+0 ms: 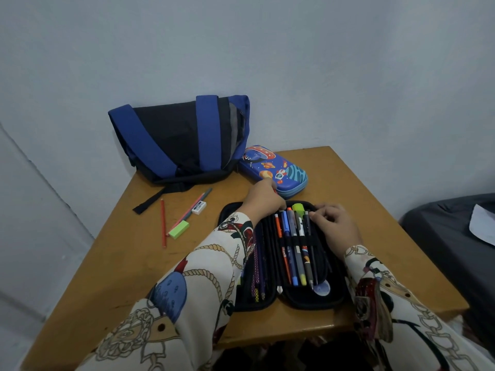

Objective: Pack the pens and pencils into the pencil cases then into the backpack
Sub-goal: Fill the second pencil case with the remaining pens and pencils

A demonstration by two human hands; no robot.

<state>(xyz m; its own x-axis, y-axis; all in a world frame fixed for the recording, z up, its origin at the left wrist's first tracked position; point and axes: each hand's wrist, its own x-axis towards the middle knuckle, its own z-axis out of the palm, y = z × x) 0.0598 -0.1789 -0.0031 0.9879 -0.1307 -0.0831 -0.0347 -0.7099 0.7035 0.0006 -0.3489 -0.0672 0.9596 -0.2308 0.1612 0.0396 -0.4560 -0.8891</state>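
An open black pencil case [284, 298] lies at the table's near edge, with several pens [293, 253] under elastic bands in its right half and pencils in its left half. My left hand [263, 198] is over the case's far edge and pinches something thin and red, mostly hidden by the fingers. My right hand [334, 226] rests on the case's far right corner, thumb and forefinger pinching the top of a dark pen [310, 236]. A shut blue space-print pencil case [278, 167] lies just beyond. The blue and black backpack [182, 137] leans against the wall.
Loose on the wooden table [120, 263] to the left lie a red pencil [163, 223], two more pencils [194, 208], a white eraser [199, 207] and a green eraser [179, 229]. A backpack strap [150, 200] trails there. A dark bed [450, 242] stands at the right.
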